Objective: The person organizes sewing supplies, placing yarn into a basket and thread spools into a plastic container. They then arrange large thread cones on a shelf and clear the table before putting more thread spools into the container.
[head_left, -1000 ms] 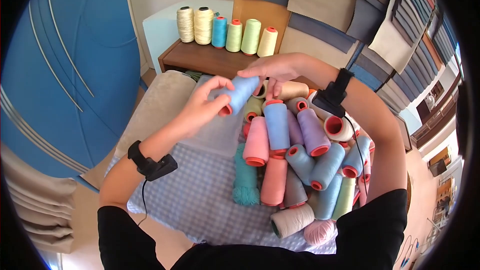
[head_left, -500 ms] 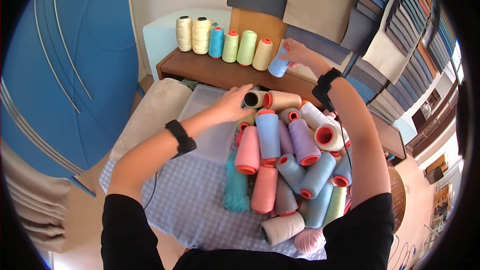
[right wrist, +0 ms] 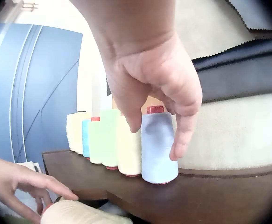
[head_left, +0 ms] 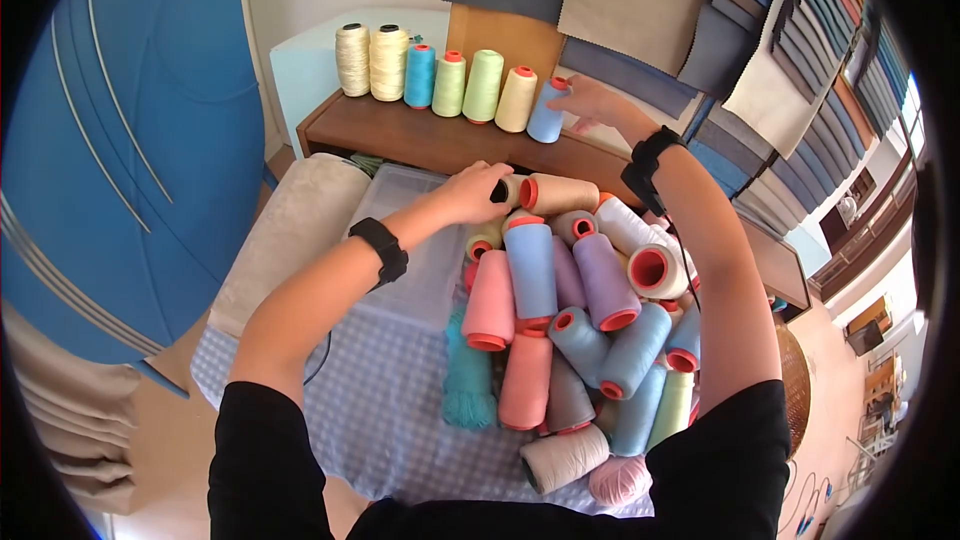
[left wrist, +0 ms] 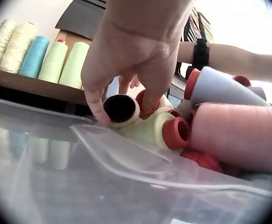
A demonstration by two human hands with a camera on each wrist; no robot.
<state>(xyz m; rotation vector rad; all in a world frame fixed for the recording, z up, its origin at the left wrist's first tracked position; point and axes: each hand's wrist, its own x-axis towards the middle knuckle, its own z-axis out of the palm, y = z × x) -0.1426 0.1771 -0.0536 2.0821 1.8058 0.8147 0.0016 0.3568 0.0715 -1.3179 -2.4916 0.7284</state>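
Observation:
A light blue cone of thread stands upright at the right end of a row on the brown shelf. Around its upper part is my right hand, thumb and fingers spread apart on either side in the right wrist view. My left hand grips a cream thread cone with a dark hollow core at the back of the pile. Its thumb and fingers curl round the cone's end in the left wrist view. Beside that cone lies a tan cone with a red core.
Along the shelf stand cream, blue, green and pale yellow cones. A clear plastic bin sits left of the heaped cones. Pink, purple and blue-grey cones lie on the checked cloth. Fabric samples hang behind.
My right hand took the light blue cone from my left hand, carried it up to the shelf and let go of it beside the pale yellow one. My left hand moved to the cream cone.

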